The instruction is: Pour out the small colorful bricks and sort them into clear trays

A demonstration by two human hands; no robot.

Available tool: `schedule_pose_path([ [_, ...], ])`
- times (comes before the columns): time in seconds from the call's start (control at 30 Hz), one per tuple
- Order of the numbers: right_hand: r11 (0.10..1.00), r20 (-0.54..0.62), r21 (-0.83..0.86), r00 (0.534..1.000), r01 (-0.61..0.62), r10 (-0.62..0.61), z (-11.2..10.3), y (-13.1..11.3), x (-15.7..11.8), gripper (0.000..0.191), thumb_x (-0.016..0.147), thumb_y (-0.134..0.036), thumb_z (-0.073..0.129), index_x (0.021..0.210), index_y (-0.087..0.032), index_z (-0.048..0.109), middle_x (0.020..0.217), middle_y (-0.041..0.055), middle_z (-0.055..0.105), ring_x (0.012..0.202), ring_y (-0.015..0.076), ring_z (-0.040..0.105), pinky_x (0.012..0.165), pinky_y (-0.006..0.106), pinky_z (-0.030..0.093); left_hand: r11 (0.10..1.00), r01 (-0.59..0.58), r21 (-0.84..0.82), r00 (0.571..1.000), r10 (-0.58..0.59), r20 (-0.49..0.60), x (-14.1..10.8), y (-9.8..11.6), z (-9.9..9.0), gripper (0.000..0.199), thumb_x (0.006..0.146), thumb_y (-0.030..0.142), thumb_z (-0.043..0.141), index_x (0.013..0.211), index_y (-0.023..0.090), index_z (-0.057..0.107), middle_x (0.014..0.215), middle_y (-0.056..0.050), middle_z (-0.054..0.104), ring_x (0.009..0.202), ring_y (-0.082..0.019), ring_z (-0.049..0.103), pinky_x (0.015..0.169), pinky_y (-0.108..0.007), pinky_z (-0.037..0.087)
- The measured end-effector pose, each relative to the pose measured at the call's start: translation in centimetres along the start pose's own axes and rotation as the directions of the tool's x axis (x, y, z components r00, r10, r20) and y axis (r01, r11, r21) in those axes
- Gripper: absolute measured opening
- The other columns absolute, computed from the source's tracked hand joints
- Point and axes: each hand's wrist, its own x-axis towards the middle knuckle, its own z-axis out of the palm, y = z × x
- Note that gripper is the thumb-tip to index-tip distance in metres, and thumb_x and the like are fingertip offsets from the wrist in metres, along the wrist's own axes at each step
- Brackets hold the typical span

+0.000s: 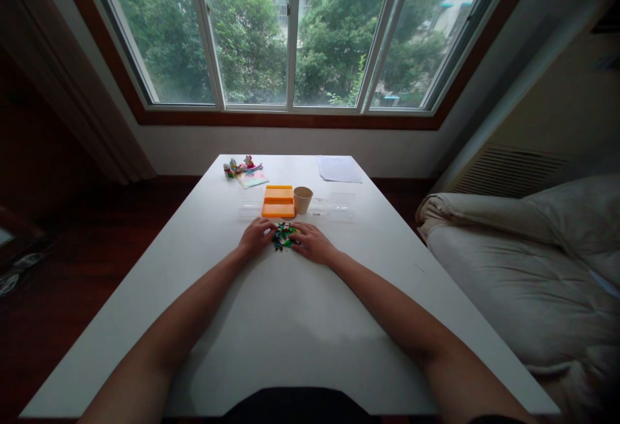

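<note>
A small heap of colourful little pieces [283,236], mostly green with some blue and dark ones, lies on the white table between my hands. They are too small to name. My left hand [256,236] rests at the heap's left edge, its fingers lightly bent and apart. From the right, my right hand [312,242] reaches over the heap with its fingers spread and touching the pieces. I see nothing held in either hand. Just beyond the heap lies an orange tray [278,201] with a bar across its middle, and beside it stands a brown cup [303,200].
Clear plastic boxes [341,209] lie right of the cup, with more clear plastic [250,205] left of the tray. Small figures [232,167] and a patterned sheet [253,179] sit at the far left. White paper [339,169] lies far right. A sofa [508,262] flanks the table.
</note>
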Motion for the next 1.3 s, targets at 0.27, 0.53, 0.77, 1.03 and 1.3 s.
schedule_pose_path([
  [0.27, 0.988, 0.039, 0.043, 0.988, 0.149, -0.151, -0.1, -0.9, 0.1, 0.041, 0.093, -0.037, 0.064, 0.134, -0.03, 0.062, 0.152, 0.0077, 0.048, 0.142, 0.03, 0.041, 0.115, 0.051, 0.037, 1.0, 0.025, -0.005, 1.0, -0.025, 0.003, -0.1, -0.1, 0.2, 0.017, 0.092, 0.025, 0.058, 0.097, 0.025, 0.073, 0.105, -0.004, 0.068, 0.103, -0.022, 0.059, 0.093, -0.036, 0.049],
  [0.53, 0.999, -0.032, -0.018, 0.999, -0.027, 0.027, -0.1, -0.1, -0.1, 0.04, 0.092, -0.033, 0.066, 0.131, -0.028, 0.065, 0.154, 0.0099, 0.044, 0.14, 0.0311, 0.044, 0.114, 0.053, 0.038, 0.998, 0.065, -0.004, 0.998, -0.065, 0.022, -0.1, -0.2, 0.3, 0.019, 0.091, 0.025, 0.058, 0.102, 0.026, 0.073, 0.107, -0.004, 0.068, 0.101, -0.021, 0.062, 0.09, -0.034, 0.05],
  [0.77, 0.996, 0.035, 0.006, 0.995, 0.091, -0.091, -0.1, -0.6, -0.1, 0.037, 0.094, -0.037, 0.062, 0.131, -0.032, 0.066, 0.158, 0.0064, 0.039, 0.144, 0.0296, 0.039, 0.115, 0.051, 0.037, 1.0, 0.008, -0.013, 1.0, -0.008, 0.023, -0.1, -0.6, 0.7, 0.025, 0.092, 0.022, 0.055, 0.11, 0.026, 0.072, 0.11, -0.005, 0.068, 0.105, -0.022, 0.062, 0.095, -0.037, 0.051],
  [1.03, 0.992, -0.015, -0.071, 0.995, -0.1, 0.099, 0.6, 1.0, -0.5, 0.037, 0.094, -0.032, 0.062, 0.131, -0.028, 0.065, 0.153, 0.0093, 0.045, 0.14, 0.029, 0.044, 0.114, 0.05, 0.039, 0.991, -0.134, -0.018, 0.987, 0.135, 0.088, 0.0, -0.4, 0.9, 0.045, 0.087, 0.015, 0.06, 0.128, 0.033, 0.068, 0.129, -0.005, 0.064, 0.12, -0.024, 0.057, 0.107, -0.045, 0.046],
  [1.3, 0.994, -0.012, 0.002, 0.994, -0.105, 0.105, 0.2, 1.1, -0.3, 0.037, 0.096, -0.031, 0.059, 0.132, -0.028, 0.064, 0.144, 0.0084, 0.056, 0.131, 0.0264, 0.054, 0.112, 0.046, 0.042, 0.996, -0.093, -0.017, 0.994, 0.094, 0.061, 0.0, 0.0, 0.5, 0.032, 0.088, 0.02, 0.061, 0.118, 0.026, 0.071, 0.121, -0.007, 0.067, 0.115, -0.024, 0.06, 0.104, -0.043, 0.048],
])
